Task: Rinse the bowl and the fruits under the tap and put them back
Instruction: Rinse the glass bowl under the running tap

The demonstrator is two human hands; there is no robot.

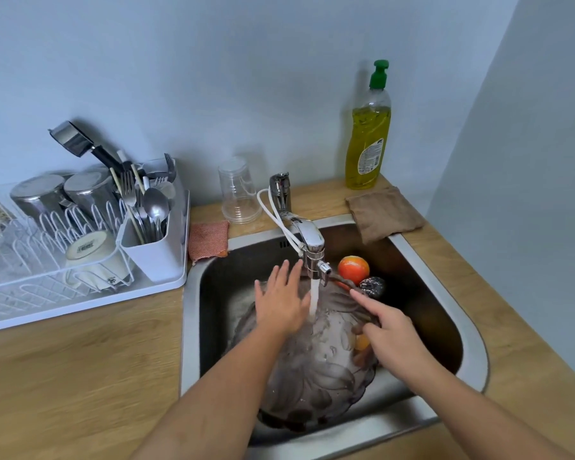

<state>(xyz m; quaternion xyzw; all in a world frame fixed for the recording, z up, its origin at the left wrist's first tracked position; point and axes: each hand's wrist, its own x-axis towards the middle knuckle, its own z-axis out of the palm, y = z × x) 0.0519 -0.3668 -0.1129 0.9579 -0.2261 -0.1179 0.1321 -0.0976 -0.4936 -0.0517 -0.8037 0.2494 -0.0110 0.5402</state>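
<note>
Smoky grey glass, moulded in raised leaf shapes: a wide bowl [316,370] tilted in the stainless sink [477,343], directly below the tap spout [307,235], with the white stream [313,300] landing on its wall. Longest visible stretch of the bowl running from under the spout toward the near sink edge. Just left of the spout, left hand [281,303] laid flat on the bowl's upper part, fingers straight and slightly spread, pinching nothing. Just right of the spout and a little lower, right hand [390,333] at the rim, index finger stretched along the edge, remaining fingers curled and seemingly gripping the glass, thumb mostly hidden. Behind and right of the spout, apart from both hands but closer to the right one: a round, glossy red-orange fruit [353,269] touching a dark wiry scourer [372,286]. Below the spout, under the right palm, a smaller orange fruit [362,342] blurred through the glass. Rinsing of the bowl apparently the step in hand; fruits probably easiest to reach with the right hand. Wet smooth glass, hence likely slippery; firm hold wise.
</note>
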